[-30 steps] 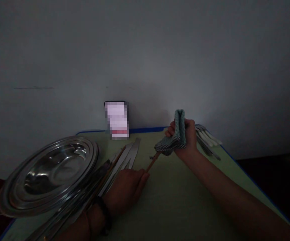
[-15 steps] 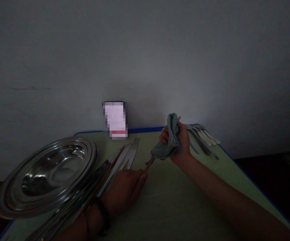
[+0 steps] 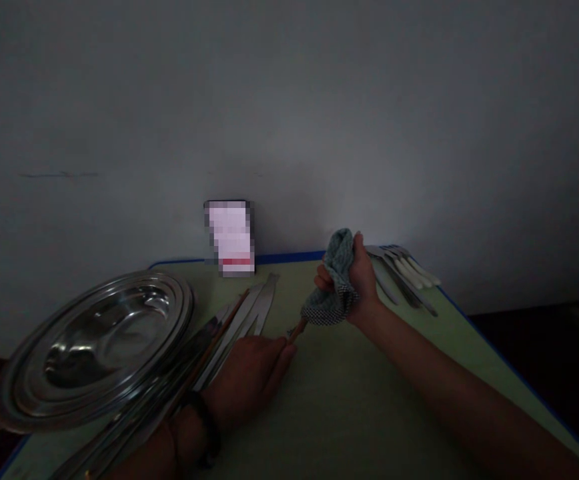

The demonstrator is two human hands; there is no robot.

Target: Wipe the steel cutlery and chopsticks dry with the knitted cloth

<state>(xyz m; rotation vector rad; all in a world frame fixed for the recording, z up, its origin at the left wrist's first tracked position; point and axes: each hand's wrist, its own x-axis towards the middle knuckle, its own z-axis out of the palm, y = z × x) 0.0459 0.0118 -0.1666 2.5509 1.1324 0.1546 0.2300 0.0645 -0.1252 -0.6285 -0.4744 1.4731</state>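
My left hand (image 3: 257,370) is closed around the lower end of a thin brown wooden stick (image 3: 297,330), which looks like a chopstick. The stick slants up to the right into a grey-green cloth (image 3: 338,270) with a black-and-white checked edge. My right hand (image 3: 364,277) grips this cloth, bunched around the stick, with the thumb pointing up on the far side. The stick's upper part is hidden inside the cloth. Under and beside my left wrist lie several metal knives (image 3: 262,307) and another long brown stick (image 3: 224,327).
Stacked shiny metal dishes (image 3: 114,340) stand at the left of the green table (image 3: 349,407). A phone (image 3: 232,237) with a blurred screen leans on the wall (image 3: 289,100). White-handled cutlery (image 3: 414,270) and metal pieces lie at the back right, near the blue table edge.
The cloth has shifted and turned slightly in my right hand, and its top looks more bunched. The stick's upper tip no longer shows. My left hand stays almost still.
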